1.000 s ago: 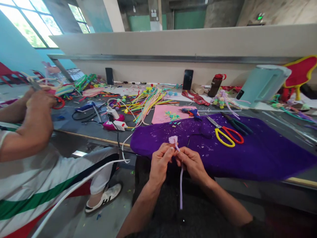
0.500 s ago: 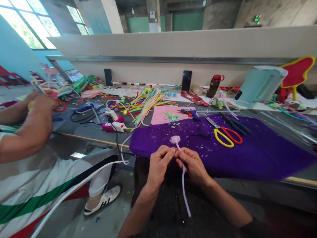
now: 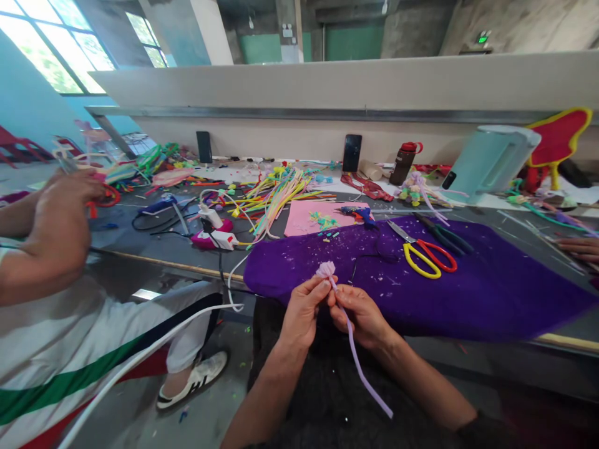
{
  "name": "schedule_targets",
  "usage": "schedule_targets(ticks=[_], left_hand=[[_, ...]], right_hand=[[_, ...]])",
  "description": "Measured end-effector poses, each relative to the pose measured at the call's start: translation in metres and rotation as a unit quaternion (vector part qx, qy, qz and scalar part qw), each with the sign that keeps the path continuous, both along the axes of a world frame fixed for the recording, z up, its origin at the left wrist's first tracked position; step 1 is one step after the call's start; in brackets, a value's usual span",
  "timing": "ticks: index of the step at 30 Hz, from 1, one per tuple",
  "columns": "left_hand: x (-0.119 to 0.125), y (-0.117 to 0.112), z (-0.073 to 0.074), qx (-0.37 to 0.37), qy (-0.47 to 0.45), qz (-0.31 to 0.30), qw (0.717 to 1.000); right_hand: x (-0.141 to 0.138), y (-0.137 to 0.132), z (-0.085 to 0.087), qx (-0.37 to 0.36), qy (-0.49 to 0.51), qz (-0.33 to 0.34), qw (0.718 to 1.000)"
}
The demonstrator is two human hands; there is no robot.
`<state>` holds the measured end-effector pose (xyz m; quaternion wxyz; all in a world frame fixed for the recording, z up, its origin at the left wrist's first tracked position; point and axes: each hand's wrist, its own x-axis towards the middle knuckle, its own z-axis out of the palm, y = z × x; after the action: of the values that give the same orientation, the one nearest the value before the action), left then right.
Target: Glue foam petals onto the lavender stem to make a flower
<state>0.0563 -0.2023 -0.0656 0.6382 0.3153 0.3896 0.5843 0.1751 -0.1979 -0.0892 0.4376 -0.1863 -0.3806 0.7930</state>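
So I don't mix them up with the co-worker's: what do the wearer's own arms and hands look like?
The left hand and right hand are bare: no glove, watch or bracelet shows. The forearms are uncovered too, with no clear markings or cables on them. A dark sleeve shows near the right elbow; the left one is hard to make out.

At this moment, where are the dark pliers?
In the head view, the dark pliers lie right of centre, near the far edge of the purple cloth, just beyond the red-and-yellow-handled scissors.
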Motion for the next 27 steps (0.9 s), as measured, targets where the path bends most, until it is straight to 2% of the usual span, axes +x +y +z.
schedule_targets(ticks=[4,9,18,27], left_hand=[[0.003,-0.001,0.001,-0.016,-0.001,0.040,0.999],[0.003,-0.003,0.000,-0.001,0.008,0.066,0.998],[0.000,-0.006,-0.010,0.022,0.026,0.076,0.997],[0.000,-0.009,-0.007,0.050,0.038,0.069,0.996]], right_hand=[[-0.001,0.000,-0.002,0.005,-0.005,0.005,1.000],[-0.003,-0.001,-0.001,0.016,-0.017,-0.001,1.000],[-0.002,-0.004,0.000,0.027,-0.050,-0.003,0.998],[-0.003,-0.006,0.000,0.039,-0.079,-0.012,0.996]])
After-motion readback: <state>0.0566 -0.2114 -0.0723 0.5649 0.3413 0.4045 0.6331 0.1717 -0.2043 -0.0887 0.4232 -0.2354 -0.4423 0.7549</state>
